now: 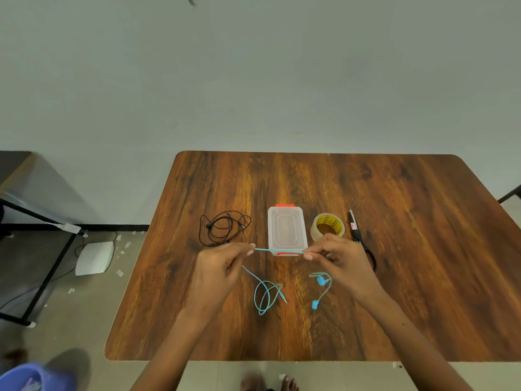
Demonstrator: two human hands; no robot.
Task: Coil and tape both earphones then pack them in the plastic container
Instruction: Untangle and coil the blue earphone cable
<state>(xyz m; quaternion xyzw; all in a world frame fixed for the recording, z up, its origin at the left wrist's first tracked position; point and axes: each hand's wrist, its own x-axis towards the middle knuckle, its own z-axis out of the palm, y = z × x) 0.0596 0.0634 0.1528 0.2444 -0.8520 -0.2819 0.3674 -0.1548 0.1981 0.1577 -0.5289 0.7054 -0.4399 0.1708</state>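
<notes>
My left hand (222, 266) and my right hand (335, 259) each pinch the blue earphone cable (277, 251), which runs taut between them above the wooden table (394, 277). Below the left hand the cable hangs in a loose loop with its plug; below the right hand dangle the two blue earbuds (320, 280). The black earphones (222, 228) lie loosely tangled at the left of the clear plastic container (287, 231), which stands closed with orange clasps. A roll of clear tape (328, 227) sits to the container's right.
Black-handled scissors (361, 238) lie right of the tape, partly behind my right hand. On the floor at left are a white device (94, 258) with cables, a black table frame and paper scraps. Bare toes show below the table's near edge.
</notes>
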